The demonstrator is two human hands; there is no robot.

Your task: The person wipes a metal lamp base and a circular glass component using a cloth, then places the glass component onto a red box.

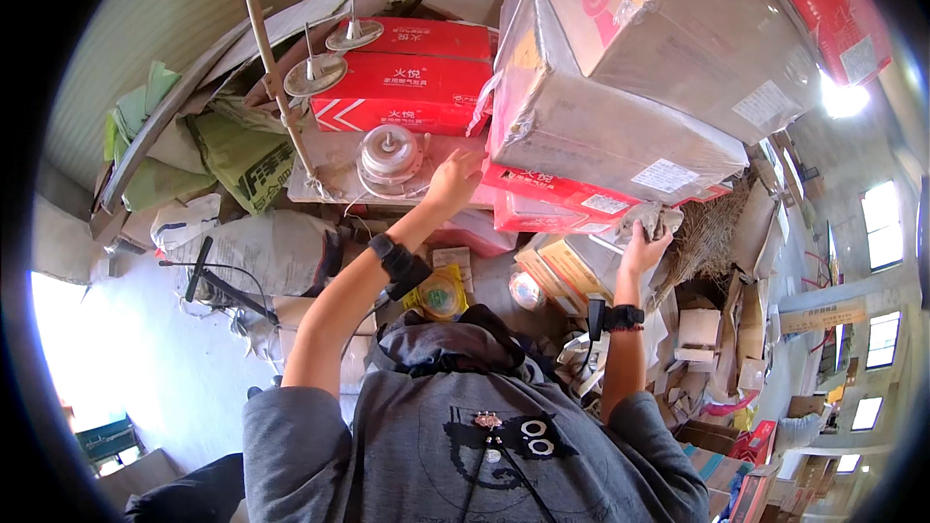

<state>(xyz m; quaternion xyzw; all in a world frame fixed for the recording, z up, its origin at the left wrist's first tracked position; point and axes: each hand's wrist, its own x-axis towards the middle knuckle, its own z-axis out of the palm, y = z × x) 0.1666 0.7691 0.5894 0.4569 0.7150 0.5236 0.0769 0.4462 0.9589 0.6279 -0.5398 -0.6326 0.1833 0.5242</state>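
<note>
My left hand point(455, 180) reaches forward with its fingers stretched out, close to the left end of a flat red box point(557, 190). No object shows in that hand. My right hand point(643, 250) grips a crumpled grey rag point(657, 220) at the right end of the same red box. Above that box sits a large plastic-wrapped carton point(610, 140), with another big carton point(688, 34) behind it. Left of my left hand, a round motor-like part with a clear top point(390, 153) stands on a board. A dark device is strapped to each wrist.
Red boxes point(402, 87) are stacked at the back left, with metal discs on rods point(317, 76) beside them. A thin pole point(271, 68) rises at the left. Green sacks point(242, 160) lie beyond it. Torn cardboard point(699, 329) and a straw-like bundle point(712, 228) crowd the right.
</note>
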